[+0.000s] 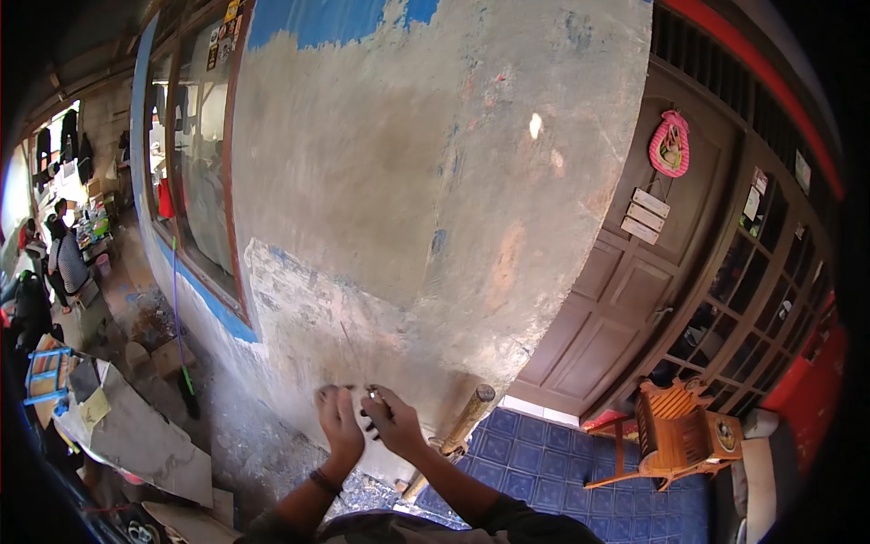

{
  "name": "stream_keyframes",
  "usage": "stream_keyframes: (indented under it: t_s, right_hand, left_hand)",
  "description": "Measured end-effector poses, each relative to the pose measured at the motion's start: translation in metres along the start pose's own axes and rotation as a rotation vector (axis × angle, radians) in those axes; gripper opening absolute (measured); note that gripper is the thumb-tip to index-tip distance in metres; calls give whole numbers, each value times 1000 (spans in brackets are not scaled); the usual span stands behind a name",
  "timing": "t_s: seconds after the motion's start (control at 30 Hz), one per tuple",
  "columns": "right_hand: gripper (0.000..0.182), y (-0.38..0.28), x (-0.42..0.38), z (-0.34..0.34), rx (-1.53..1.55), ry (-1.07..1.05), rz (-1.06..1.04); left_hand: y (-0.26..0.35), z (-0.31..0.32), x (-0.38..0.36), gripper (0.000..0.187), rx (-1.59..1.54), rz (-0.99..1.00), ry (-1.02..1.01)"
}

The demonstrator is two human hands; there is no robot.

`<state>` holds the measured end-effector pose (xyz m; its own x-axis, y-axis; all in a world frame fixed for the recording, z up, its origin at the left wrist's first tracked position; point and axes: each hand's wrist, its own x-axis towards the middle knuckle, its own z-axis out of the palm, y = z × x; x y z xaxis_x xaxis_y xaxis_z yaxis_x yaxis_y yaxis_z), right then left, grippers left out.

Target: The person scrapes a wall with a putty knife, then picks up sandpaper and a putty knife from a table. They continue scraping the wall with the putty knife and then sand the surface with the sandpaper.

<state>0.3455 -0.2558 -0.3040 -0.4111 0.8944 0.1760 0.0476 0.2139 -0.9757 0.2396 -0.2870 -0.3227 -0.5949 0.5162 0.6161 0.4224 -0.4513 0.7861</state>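
Note:
My left hand (339,424) is closed, fingers curled, in front of the lower part of a bare grey wall (381,199); what its fingers hold is hidden. Close beside it on the right, my right hand (396,424) is wrapped round a small dark object (367,417) with a shiny bit at the top. The wall's surface is rough, with pale scraped patches near my hands and leftover blue paint (335,20) at the top. Just right of my right hand a bamboo pole (472,410) leans by the wall's corner.
A brown door (598,299) and blue floor tiles (535,458) lie to the right, with a carved wooden chair (675,431). Left of the wall are a window (204,154), a purple-handled broom (178,308), a grey board (136,435) and people (68,258) sitting further back.

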Motion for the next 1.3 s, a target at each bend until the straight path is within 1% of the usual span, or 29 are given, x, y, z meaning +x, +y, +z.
stream_keyframes:
  t_s: [0.07,0.13,0.17,0.2,0.23,0.27,0.33,0.4,0.47,0.53,0.57,0.6,0.63,0.67,0.73,0.77,0.83,0.87,0.9,1.03,1.07,1.13,1.2,1.23,1.27,1.3]
  right_hand:
    - [42,0,4,-13,-346,116,-288]
    - [44,-30,-3,-26,-465,173,-323]
    - [44,-44,-5,-31,-457,187,-312]
    - [43,-56,-5,-35,-423,205,-364]
    - [42,-69,-5,-39,-391,228,-416]
    - [41,-92,-7,-43,-472,240,-489]
    - [38,-116,-5,-46,-594,355,-589]
    - [37,-147,-4,-34,-773,547,-678]
    - [35,-171,4,-18,-830,739,-679]
    - [35,-187,22,-6,-879,872,-741]
    - [34,-197,30,4,-880,943,-743]
    - [32,-201,43,11,-917,1027,-772]
    - [32,-208,53,18,-964,1073,-761]
    - [32,-213,62,26,-1006,1117,-743]
    - [31,-222,77,40,-1025,1170,-723]
    - [31,-229,84,45,-1030,1187,-727]
    - [31,-238,98,52,-1111,1218,-732]
    - [31,-241,104,54,-1174,1242,-741]
    - [30,-243,112,55,-1192,1277,-754]
    - [29,-260,137,52,-1319,1269,-765]
    - [28,-266,143,49,-1375,1302,-795]
    - [27,-281,154,42,-1439,1340,-833]
    - [26,-306,164,40,-1434,1367,-838]
    - [26,-321,167,41,-1445,1385,-791]
    - [26,-333,171,39,-1441,1382,-792]
    - [27,-348,177,34,-1484,1421,-746]
  left_hand:
    - [-15,-5,34,18,-173,-34,103]
    - [-24,-15,73,17,-72,28,52]
    - [-24,-16,93,15,-59,54,34]
    - [-21,-17,114,13,-48,84,12]
    - [-18,-16,137,11,-35,177,3]
    - [-14,-14,159,9,-26,271,-9]
    - [-5,-11,205,8,-54,441,-29]
    - [4,-10,250,14,-11,628,-75]
    - [10,-3,289,22,73,837,-60]
    - [15,5,325,32,96,966,-111]
    - [20,10,341,32,60,984,-137]
    - [26,15,356,38,98,1085,-130]
    - [30,19,370,44,140,1178,-120]
    - [33,22,385,44,108,1185,-140]
    - [41,33,420,56,229,1367,-140]
    - [45,41,438,56,204,1371,-142]
    - [51,54,466,58,323,1480,-91]
    - [57,61,477,58,305,1480,-91]
    - [65,67,486,57,304,1477,-37]
    - [93,76,504,57,251,1447,112]
    - [95,77,501,57,244,1441,119]
    - [97,76,491,60,378,1297,197]
    - [92,78,485,60,381,1260,191]
    - [93,79,486,61,393,1231,183]
    - [91,79,487,61,398,1231,183]
    - [88,80,488,60,346,1268,176]
